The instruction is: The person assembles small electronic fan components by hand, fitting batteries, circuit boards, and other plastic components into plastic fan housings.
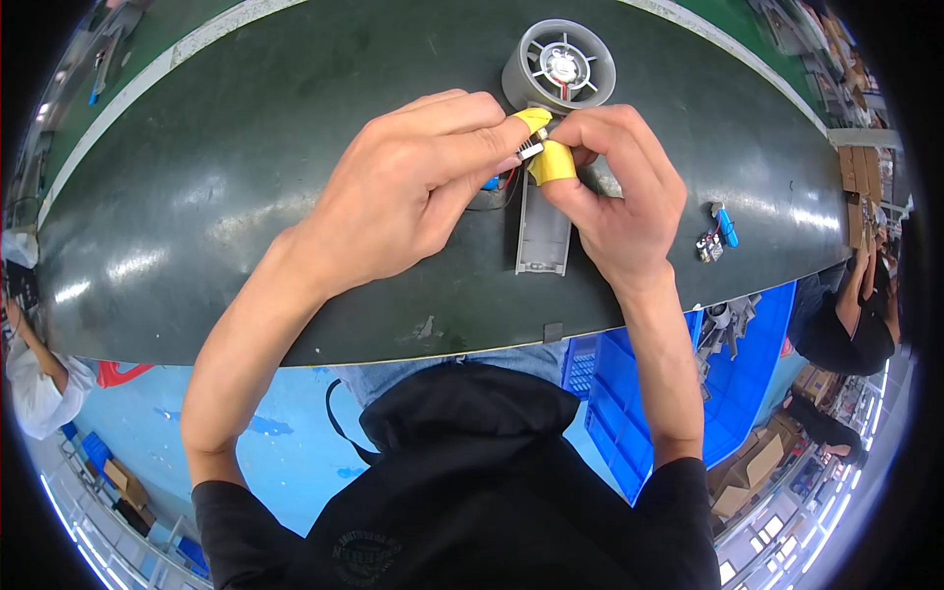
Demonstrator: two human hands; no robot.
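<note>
A grey handheld fan lies on the dark green table, its round head [587, 87] at the far end and its open, trough-like handle [543, 236] pointing toward me. Over the joint between them, my left hand [398, 177] and my right hand [629, 187] meet, both closed in a pinch. Between their fingertips sits a small circuit board [531, 150] with a white edge; thin red and black wires run by it. Yellow wrapping [554, 165], tape or finger covers, shows at the fingertips of both hands. Below my left fingers a blue battery [492, 183] peeks out, partly hidden.
To the right on the table lies a blue battery [726, 226] wired to a small board [708, 246]. Beneath the table edge stand blue bins [752, 379], with grey parts [723, 324] inside. Other people [851, 324] sit at the right and left ends.
</note>
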